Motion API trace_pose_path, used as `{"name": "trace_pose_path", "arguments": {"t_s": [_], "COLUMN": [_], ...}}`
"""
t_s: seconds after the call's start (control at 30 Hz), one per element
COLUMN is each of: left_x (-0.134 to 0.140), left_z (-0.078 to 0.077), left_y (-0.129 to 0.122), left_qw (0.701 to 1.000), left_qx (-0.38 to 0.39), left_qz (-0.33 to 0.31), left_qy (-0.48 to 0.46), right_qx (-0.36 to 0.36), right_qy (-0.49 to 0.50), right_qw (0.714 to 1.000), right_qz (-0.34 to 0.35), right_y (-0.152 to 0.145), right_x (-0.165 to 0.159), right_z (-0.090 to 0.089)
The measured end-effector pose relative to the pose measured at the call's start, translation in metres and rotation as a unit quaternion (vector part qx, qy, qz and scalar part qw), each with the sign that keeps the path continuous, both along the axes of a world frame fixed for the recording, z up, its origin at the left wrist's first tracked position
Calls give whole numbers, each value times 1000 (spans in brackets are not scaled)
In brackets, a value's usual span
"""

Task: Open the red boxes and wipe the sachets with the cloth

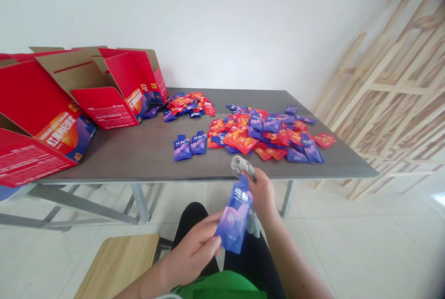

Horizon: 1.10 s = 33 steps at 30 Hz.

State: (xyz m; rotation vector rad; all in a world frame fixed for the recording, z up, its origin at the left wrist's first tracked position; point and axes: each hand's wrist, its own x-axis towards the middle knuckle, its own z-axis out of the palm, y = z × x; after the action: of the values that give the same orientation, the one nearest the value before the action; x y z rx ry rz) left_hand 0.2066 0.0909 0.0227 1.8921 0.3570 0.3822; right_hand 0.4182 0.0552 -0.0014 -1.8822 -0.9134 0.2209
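Note:
Between my two hands, over my lap, is a purple-blue pouch (pixel 233 218) with pink shapes and white lettering, tilted with its narrow neck up. My left hand (pixel 196 246) pinches its lower left edge between thumb and fingers. A crumpled grey cloth (pixel 242 165) is bunched in my right hand (pixel 262 197), which closes at the pouch's neck; part of the cloth hangs down behind the pouch. Just ahead, two purple pouches (pixel 182 148) lie side by side on the table. To their right spreads a pile of red-orange and purple pouches (pixel 243 134).
Open red cardboard boxes (pixel 107 109) stand along the left of the grey table (pixel 139 162). A smaller pouch pile (pixel 187 103) lies beside them. A wooden stool (pixel 118 264) is at lower left. Wooden frames (pixel 392 88) lean on the wall at right.

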Motion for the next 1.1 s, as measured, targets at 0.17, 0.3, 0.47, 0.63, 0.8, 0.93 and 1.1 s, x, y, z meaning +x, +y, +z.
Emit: {"name": "trace_pose_path", "arguments": {"t_s": [0.17, 0.3, 0.47, 0.63, 0.8, 0.93, 1.1], "left_x": [3, 30, 41, 31, 32, 34, 34], "left_z": [-8, -6, 6, 12, 15, 14, 6], "left_y": [36, 105, 157, 160, 217, 302, 393], "left_qw": [984, 938, 941, 953, 931, 863, 792], "left_qx": [-123, -203, -219, -159, 21, 154, 230], "left_qz": [123, 266, 253, 227, 351, 468, 540], "left_qy": [-45, -86, 55, 124, 92, 109, 167], "right_qx": [-1, 39, 67, 80, 88, 73, 21], "right_qy": [85, 113, 124, 110, 21, -43, -87], "right_qw": [995, 992, 990, 989, 995, 996, 995], "right_qz": [-56, -39, -26, -51, -50, -39, -49], "right_y": [-4, -5, -1, -3, 14, 37, 51], "right_x": [17, 5, 5, 18, 38, 50, 53], "right_z": [-11, -7, -1, -2, -5, -16, -36]}}
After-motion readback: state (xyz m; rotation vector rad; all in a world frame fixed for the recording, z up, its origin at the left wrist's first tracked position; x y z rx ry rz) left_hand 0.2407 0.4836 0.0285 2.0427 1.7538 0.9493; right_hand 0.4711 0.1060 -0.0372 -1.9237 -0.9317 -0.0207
